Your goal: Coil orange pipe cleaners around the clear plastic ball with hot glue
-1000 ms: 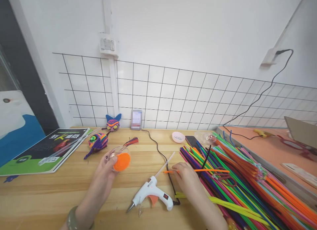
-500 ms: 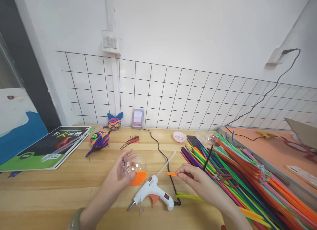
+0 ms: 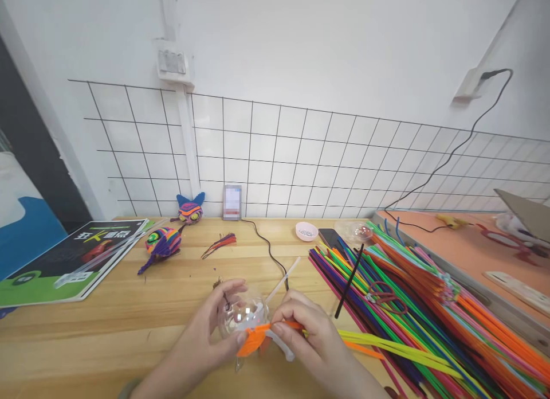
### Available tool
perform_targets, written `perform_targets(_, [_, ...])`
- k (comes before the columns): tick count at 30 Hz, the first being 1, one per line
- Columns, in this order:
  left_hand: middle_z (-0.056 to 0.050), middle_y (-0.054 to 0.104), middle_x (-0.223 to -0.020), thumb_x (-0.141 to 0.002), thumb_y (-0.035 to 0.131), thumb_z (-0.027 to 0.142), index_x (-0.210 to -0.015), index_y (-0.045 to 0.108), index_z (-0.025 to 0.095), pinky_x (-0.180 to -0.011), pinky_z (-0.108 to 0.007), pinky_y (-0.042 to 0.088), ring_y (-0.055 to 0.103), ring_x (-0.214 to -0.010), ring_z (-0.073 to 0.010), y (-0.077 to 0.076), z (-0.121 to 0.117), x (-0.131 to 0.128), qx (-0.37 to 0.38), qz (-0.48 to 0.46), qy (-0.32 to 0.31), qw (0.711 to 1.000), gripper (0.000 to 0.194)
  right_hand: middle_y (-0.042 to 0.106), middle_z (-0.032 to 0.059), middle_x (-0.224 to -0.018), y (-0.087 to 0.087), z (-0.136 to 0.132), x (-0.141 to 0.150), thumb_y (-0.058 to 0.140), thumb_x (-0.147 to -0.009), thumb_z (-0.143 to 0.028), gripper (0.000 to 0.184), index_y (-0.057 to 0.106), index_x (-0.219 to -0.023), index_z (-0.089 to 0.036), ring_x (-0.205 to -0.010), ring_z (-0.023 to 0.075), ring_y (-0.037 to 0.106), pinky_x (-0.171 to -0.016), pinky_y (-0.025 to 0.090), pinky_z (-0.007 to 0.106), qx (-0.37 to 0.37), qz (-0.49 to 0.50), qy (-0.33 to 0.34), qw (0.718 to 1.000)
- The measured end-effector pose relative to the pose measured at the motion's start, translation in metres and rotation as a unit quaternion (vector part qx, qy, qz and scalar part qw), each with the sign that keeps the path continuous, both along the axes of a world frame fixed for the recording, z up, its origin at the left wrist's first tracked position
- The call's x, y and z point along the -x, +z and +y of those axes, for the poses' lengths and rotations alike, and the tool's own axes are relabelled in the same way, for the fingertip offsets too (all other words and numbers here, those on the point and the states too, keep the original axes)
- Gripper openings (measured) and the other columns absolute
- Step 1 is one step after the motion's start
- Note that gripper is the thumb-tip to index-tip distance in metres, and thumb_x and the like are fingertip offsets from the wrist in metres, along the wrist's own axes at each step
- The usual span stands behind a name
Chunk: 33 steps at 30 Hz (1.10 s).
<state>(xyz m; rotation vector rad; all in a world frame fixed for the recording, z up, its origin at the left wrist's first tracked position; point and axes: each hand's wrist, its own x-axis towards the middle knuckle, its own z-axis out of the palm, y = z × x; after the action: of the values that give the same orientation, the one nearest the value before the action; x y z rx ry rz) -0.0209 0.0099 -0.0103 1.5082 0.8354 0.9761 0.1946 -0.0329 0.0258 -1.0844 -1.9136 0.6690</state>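
My left hand (image 3: 215, 330) is closed around a clear plastic ball (image 3: 240, 312), its thumb pressed on an orange coiled patch (image 3: 252, 341) at the ball's lower side. Between the thumb and fingers of my right hand (image 3: 307, 336) is an orange pipe cleaner (image 3: 292, 325), its end at the edge of the orange patch. Whether that end touches the patch or joins it, I cannot tell. Beneath both hands lies a white hot glue gun (image 3: 281, 348), mostly hidden, with a glue stick (image 3: 283, 280) poking out behind.
Many coloured pipe cleaners (image 3: 404, 307) cover the right side, with scissors (image 3: 387, 297) on them. At the back stand a pink bowl (image 3: 306, 231), a dark phone (image 3: 330, 238) and an upright phone (image 3: 232, 203). Two yarn-wrapped figures (image 3: 163, 242) and a magazine (image 3: 73, 261) are left.
My right hand has moved left, bringing the orange pipe cleaner to the orange patch. The ball has come slightly right and down, over the glue gun. The camera view has shifted a little.
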Motion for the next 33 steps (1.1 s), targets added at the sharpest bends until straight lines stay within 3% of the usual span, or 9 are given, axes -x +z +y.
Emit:
perform_targets(8, [-0.013, 0.060, -0.127, -0.068, 0.075, 0.036, -0.121, 0.056, 0.027, -0.099, -0.045, 0.043, 0.055, -0.116, -0.0337, 0.0018, -0.0042, -0.0051, 0.003, -0.033, 0.022, 0.999, 0.057, 0.054, 0.0009, -0.074, -0.0023, -0.0010, 0.0029, 0.048, -0.094, -0.025, 0.022, 0.061, -0.077, -0.020, -0.068, 0.0138, 0.054, -0.063, 0.042, 0.023, -0.016, -0.016, 0.016, 1.000])
perform_targets(13, [-0.014, 0.056, -0.130, -0.074, 0.071, 0.033, -0.125, 0.051, 0.027, -0.102, -0.046, 0.041, 0.051, -0.121, -0.0331, 0.0029, -0.0048, -0.0035, 0.002, -0.002, -0.010, 1.000, 0.055, 0.054, 0.0014, -0.076, -0.0029, -0.0012, 0.0032, 0.048, -0.094, -0.025, 0.021, 0.061, -0.079, -0.020, -0.067, 0.0138, 0.053, -0.061, 0.042, 0.023, -0.015, -0.021, 0.017, 1.000])
perform_targets(22, [-0.013, 0.053, -0.131, -0.073, 0.072, 0.037, -0.126, 0.047, 0.029, -0.098, -0.045, 0.045, 0.052, -0.121, -0.0334, -0.0020, -0.0036, -0.0026, 0.046, -0.029, -0.042, 0.998, 0.059, 0.055, 0.0012, -0.079, -0.0072, 0.0005, 0.0006, 0.050, -0.094, -0.021, 0.016, 0.063, -0.084, -0.021, -0.071, 0.0139, 0.054, -0.064, 0.043, 0.023, -0.014, -0.045, 0.023, 0.999])
perform_targets(29, [-0.013, 0.051, -0.133, -0.070, 0.074, 0.041, -0.124, 0.050, 0.029, -0.098, -0.044, 0.044, 0.050, -0.122, -0.0333, -0.0033, -0.0013, -0.0046, 0.056, -0.037, -0.039, 0.997, 0.060, 0.053, 0.0009, -0.079, -0.0080, 0.0006, 0.0027, 0.050, -0.094, -0.019, 0.015, 0.062, -0.084, -0.020, -0.071, 0.0137, 0.054, -0.065, 0.044, 0.022, -0.015, -0.040, 0.022, 0.999])
perform_targets(33, [-0.013, 0.055, -0.125, -0.064, 0.078, 0.043, -0.119, 0.054, 0.028, -0.092, -0.043, 0.046, 0.053, -0.115, -0.0330, -0.0065, -0.0017, -0.0087, 0.056, -0.062, 0.001, 0.996, 0.063, 0.053, 0.0007, -0.079, -0.0092, 0.0012, 0.0028, 0.051, -0.093, -0.017, 0.015, 0.062, -0.084, -0.021, -0.072, 0.0135, 0.054, -0.065, 0.043, 0.022, -0.015, -0.045, 0.019, 0.999])
